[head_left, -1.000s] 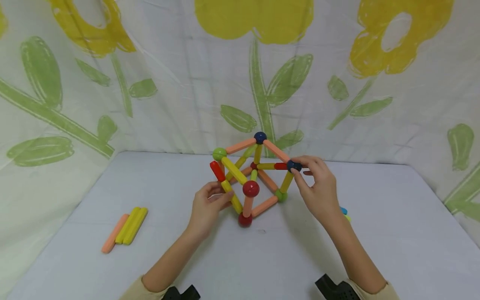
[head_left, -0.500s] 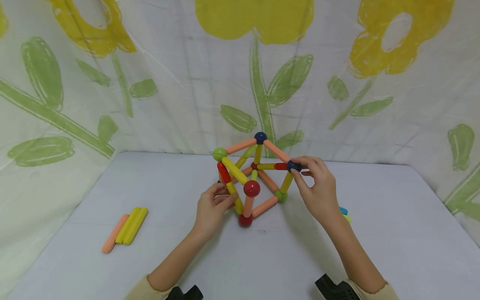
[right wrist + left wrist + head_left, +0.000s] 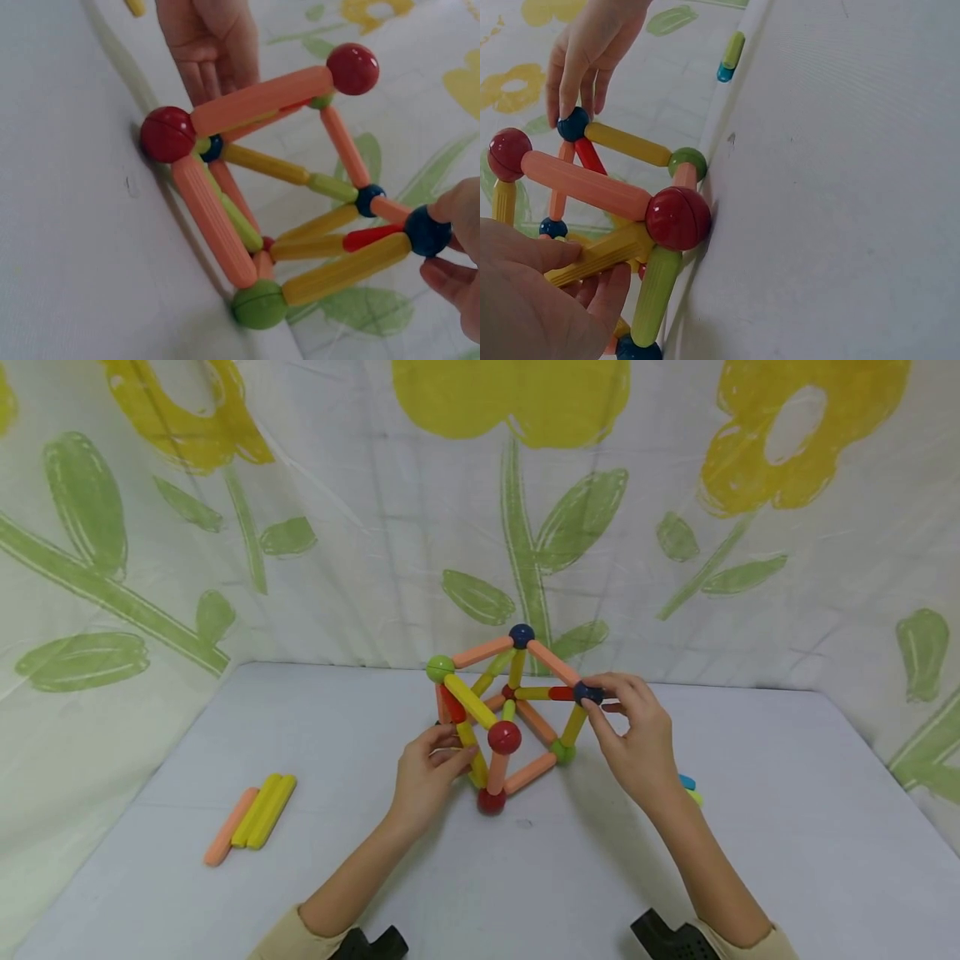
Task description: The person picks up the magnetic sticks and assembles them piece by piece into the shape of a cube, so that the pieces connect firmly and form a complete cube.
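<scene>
A frame of coloured rods and balls stands mid-table in the head view. My left hand [image 3: 424, 778] pinches a yellow rod [image 3: 467, 737] between thumb and fingers. That rod's lower end meets the lower red ball [image 3: 491, 802], and a red rod [image 3: 452, 703] continues from its upper end, close beneath the light green ball [image 3: 440, 669]. Whether the red rod touches that ball cannot be told. With thumb and fingertips, my right hand [image 3: 637, 735] holds the dark blue ball [image 3: 429, 230] at the frame's right upper corner. An upper red ball [image 3: 510, 154] tops an orange rod [image 3: 589, 185].
Two yellow rods [image 3: 262, 812] and an orange rod [image 3: 230, 827] lie together on the white table [image 3: 345, 710] at left. Blue and light green pieces [image 3: 690, 788] sit partly behind my right forearm. A flower-printed sheet [image 3: 337, 527] hangs behind the table.
The red-and-yellow rod pair has swung right, its red end coming in from outside the frame to below the light green ball. My left hand shifted slightly right; my right hand stayed put.
</scene>
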Demonstrator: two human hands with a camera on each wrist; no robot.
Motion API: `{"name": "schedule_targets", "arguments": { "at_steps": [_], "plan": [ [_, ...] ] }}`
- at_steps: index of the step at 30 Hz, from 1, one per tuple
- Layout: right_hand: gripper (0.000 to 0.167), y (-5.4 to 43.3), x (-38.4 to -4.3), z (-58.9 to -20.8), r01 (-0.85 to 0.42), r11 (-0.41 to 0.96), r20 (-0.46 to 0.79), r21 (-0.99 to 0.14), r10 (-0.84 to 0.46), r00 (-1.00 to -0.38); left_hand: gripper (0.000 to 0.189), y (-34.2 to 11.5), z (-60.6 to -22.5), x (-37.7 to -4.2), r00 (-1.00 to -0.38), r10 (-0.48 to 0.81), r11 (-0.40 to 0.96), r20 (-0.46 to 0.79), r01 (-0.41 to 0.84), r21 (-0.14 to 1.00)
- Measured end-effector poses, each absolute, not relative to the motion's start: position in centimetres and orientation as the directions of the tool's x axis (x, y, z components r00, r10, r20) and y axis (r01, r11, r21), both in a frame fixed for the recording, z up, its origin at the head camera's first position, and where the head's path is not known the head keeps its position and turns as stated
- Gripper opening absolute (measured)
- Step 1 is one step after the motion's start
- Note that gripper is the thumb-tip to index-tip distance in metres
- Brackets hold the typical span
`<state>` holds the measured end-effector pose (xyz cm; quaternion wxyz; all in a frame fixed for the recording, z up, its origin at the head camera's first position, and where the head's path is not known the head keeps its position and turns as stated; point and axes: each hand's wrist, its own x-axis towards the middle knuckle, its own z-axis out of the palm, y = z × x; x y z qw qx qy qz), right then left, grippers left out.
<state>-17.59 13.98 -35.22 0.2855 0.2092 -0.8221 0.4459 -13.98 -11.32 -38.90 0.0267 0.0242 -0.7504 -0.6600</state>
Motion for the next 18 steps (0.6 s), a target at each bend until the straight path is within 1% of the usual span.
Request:
{"name": "schedule_targets", "arguments": {
  "at_steps": [10, 13, 18],
  "plan": [
    [0.025, 14.2, -17.7, -35.4, -0.597, 0.468, 0.635, -0.652, -0.093, -0.767, 0.038, -12.0, -38.9, -13.4, -0.996, -0.084, 0.141, 0.021, 0.009, 0.990],
    [0.027, 14.5, -17.8, -35.5, -0.580, 0.435, 0.610, -0.688, -0.087, -0.788, 0.037, -11.9, -39.0, -12.8, -0.997, -0.075, 0.189, 0.012, -0.003, 0.982],
    [0.035, 15.1, -18.1, -35.7, -0.528, 0.371, 0.536, -0.764, -0.089, -0.839, 0.037, -11.3, -39.6, -11.9, -0.998, -0.036, 0.250, -0.050, -0.058, 0.967]
  ]
}}
